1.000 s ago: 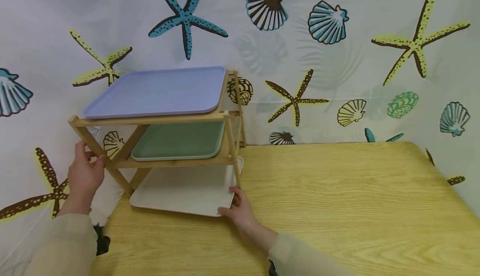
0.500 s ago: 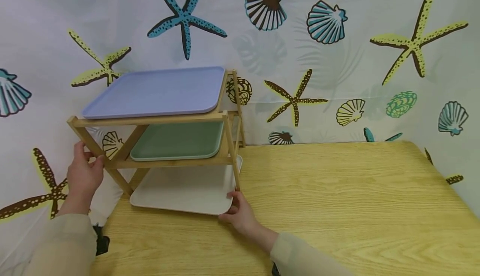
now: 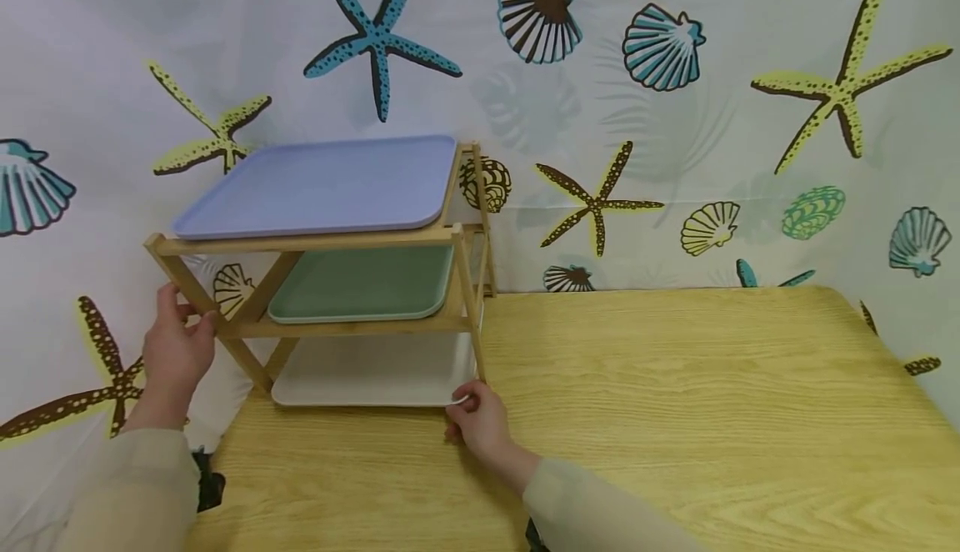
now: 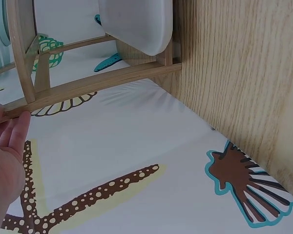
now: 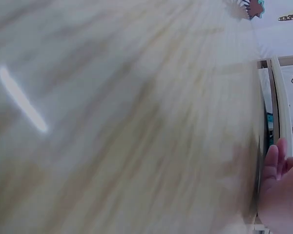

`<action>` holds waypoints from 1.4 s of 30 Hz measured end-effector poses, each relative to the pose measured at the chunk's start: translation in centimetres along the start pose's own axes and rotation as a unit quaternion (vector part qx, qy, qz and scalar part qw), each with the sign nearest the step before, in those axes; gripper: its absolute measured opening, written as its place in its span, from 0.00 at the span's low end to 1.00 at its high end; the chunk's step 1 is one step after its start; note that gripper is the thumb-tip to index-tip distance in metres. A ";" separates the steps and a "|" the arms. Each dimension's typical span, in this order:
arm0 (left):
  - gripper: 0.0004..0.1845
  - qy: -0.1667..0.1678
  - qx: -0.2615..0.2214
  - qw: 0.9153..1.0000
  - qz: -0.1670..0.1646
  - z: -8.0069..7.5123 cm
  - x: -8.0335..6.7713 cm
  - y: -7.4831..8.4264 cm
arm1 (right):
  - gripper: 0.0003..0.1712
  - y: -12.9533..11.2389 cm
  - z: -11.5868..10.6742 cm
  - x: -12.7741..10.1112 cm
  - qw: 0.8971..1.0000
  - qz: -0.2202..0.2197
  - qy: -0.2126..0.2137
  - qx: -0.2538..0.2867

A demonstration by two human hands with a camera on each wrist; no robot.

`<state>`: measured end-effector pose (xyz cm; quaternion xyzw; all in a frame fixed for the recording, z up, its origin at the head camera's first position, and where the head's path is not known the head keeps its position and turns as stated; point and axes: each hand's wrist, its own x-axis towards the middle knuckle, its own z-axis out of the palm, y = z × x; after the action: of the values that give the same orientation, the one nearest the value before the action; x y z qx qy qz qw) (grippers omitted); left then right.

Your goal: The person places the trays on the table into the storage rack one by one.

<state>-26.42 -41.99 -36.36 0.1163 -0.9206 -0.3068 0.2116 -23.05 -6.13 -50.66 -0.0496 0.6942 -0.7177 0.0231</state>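
Note:
A three-tier wooden rack [image 3: 315,239] stands at the table's back left. A blue tray [image 3: 322,181] lies on its top tier and a green tray [image 3: 360,285] on the middle one. A white tray [image 3: 367,373] lies flat on the table under the rack. My left hand [image 3: 178,343] grips the rack's slanted left leg, thumb on one side and fingers on the other. In the left wrist view the left hand [image 4: 7,146] lies against the rack's bar [image 4: 97,80]. My right hand [image 3: 476,419] presses its fingers against the white tray's front right corner, beside the rack's front right leg.
The yellow wood-grain table [image 3: 675,385] stretches to the right of the rack. A curtain [image 3: 675,118] printed with starfish and shells hangs behind and to the left. The table's left edge runs just past the rack, with a dark object [image 3: 204,485] below it.
My right hand has pushed the white tray back and squared it under the rack; its front edge no longer sticks out. The left hand has stayed on the rack's leg.

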 end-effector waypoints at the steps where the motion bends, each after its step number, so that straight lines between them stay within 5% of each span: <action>1: 0.27 0.000 0.000 1.000 0.002 0.1 0.0 0.1 | 0.07 0.0 0.1 0.1 1.000 0.006 0.004 0.004; 23: 0.26 0.001 -0.007 0.999 0.032 1.2 -0.7 1.5 | 0.05 0.7 0.7 2.3 0.999 0.039 0.030 -0.017; 42: 0.27 0.023 0.017 1.000 -0.007 0.4 -0.1 0.5 | 0.14 -2.7 -2.9 -0.4 0.992 0.006 -0.122 0.040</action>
<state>-26.59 -41.33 -36.39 0.1334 -0.9198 -0.2901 0.2282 -22.88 -3.13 -48.08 -0.1314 0.6574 -0.7331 0.1141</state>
